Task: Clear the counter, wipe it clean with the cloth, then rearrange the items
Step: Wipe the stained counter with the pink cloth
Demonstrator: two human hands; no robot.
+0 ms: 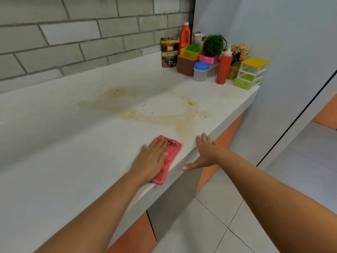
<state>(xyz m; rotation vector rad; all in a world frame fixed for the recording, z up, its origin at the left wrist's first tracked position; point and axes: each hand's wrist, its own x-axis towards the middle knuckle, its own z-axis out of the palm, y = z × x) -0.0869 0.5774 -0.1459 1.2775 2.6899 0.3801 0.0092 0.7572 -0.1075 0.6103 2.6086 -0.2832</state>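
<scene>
A pink cloth [172, 152] lies flat on the white counter [73, 143] near its front edge. My left hand [152, 159] presses down on the cloth with straight fingers. My right hand [205, 152] rests spread on the counter's front edge, just right of the cloth, thumb hanging below the edge. A brown spill [160, 110] with crumbs spreads across the counter beyond both hands. The items stand bunched in the far right corner: a coffee granules pouch [169, 52], an orange bottle [184, 37], a red squeeze bottle [224, 67] and a blue-lidded container [200, 71].
Also in that corner are a brown box [186, 65], a green potted plant [213, 45], orange flowers [239, 52] and a small yellow-topped drawer unit [250, 73]. A grey brick wall [73, 37] backs the counter. Tiled floor [228, 207] lies to the right.
</scene>
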